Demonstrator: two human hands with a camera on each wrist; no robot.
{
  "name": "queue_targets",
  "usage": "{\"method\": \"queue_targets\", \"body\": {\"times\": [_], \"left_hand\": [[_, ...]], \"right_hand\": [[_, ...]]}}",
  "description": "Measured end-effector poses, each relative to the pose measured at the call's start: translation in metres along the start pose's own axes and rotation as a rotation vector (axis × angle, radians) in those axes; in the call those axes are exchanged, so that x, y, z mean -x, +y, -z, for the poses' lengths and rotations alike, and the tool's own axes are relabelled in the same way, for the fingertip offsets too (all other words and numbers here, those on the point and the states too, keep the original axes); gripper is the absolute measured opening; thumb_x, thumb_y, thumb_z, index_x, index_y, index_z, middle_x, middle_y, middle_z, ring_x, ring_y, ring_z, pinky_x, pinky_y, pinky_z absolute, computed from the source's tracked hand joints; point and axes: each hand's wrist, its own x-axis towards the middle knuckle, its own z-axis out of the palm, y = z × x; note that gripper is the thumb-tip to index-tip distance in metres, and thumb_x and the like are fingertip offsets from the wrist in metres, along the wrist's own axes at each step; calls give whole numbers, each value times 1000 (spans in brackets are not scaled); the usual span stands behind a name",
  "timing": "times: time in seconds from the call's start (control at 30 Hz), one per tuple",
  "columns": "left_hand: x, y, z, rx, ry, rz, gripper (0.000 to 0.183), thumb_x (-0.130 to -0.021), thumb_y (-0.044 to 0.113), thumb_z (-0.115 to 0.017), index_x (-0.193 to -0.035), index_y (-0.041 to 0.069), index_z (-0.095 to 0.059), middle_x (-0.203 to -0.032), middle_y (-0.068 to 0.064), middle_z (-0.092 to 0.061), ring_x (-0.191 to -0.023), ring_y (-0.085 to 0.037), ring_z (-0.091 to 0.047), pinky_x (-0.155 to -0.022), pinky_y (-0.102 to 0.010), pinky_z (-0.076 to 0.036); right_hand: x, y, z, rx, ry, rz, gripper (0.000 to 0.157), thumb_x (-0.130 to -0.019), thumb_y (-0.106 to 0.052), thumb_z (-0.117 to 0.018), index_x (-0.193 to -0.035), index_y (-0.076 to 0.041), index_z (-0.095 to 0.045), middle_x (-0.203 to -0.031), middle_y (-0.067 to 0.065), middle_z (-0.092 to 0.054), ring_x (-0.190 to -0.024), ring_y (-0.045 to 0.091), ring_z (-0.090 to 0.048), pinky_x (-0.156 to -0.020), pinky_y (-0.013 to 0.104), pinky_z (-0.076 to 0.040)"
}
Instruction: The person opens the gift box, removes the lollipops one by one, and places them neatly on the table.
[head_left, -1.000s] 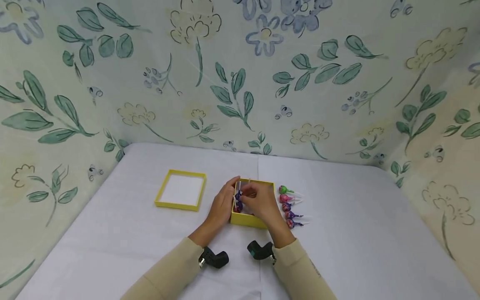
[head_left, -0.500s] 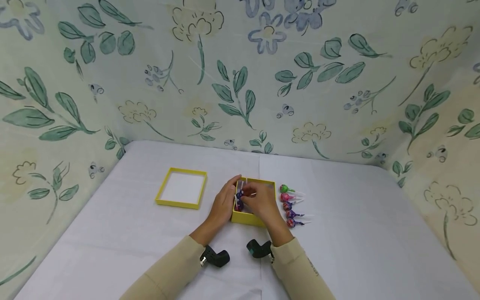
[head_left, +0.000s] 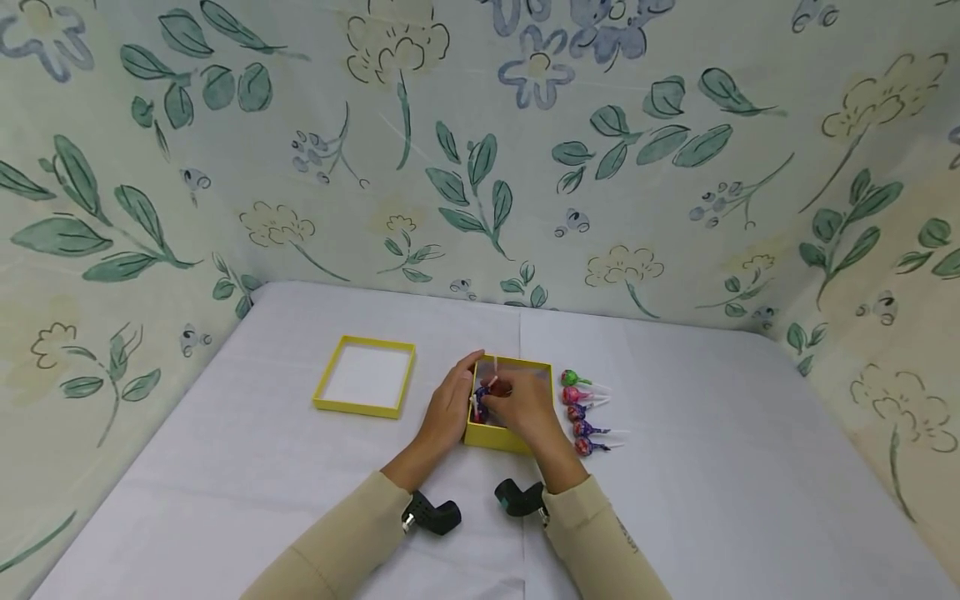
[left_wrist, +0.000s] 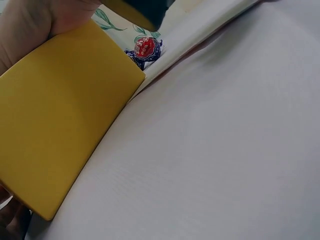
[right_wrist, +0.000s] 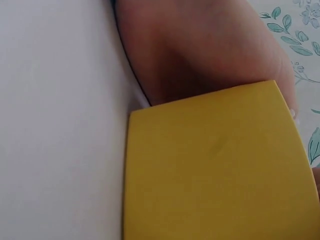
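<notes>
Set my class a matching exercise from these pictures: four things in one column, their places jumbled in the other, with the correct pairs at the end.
Things
1. left hand
2. right hand
3. yellow lid
4. green lollipop

Places
A. far end of the row of lollipops
B. against the left side of the yellow box
C. flat on the white cloth, to the left of both hands
D. over the box, fingers reaching inside

Right pairs: 1-B; 2-D; 3-C; 4-A
</notes>
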Motion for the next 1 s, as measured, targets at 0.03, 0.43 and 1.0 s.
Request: {"method": "queue_targets", "body": {"times": [0.03, 0.43, 1.0], "left_hand": [[0, 0, 0, -1, 1, -2, 47, -107, 34, -21, -148, 17, -37, -152, 0, -37, -141, -15, -29, -117, -39, -23], [0, 0, -1, -8, -3, 19, 47, -107, 35, -21, -148, 21, -37, -152, 3, -36, -141, -11, -29, -117, -37, -22], [-1, -1, -1, -3, -13, 41, 46, -107, 35, -21, -149, 23, -36, -152, 4, -36, -141, -13, -28, -117, -39, -22]], "right_hand": [[0, 0, 0, 2, -1, 0, 14, -84, -13, -74, -98, -11, -74, -84, 1, -69, -79, 16, -61, -71, 32, -55], [1, -1, -2, 2, 31, -43, 11, -87, -13, -70, -97, -12, -74, -93, 3, -70, -82, 18, -62, -73, 33, -55], [11, -6, 18, -44, 153, -9, 13, -88, -12, -69, -99, -13, -77, -100, 2, -71, -87, 17, -67, -76, 33, -58]]}}
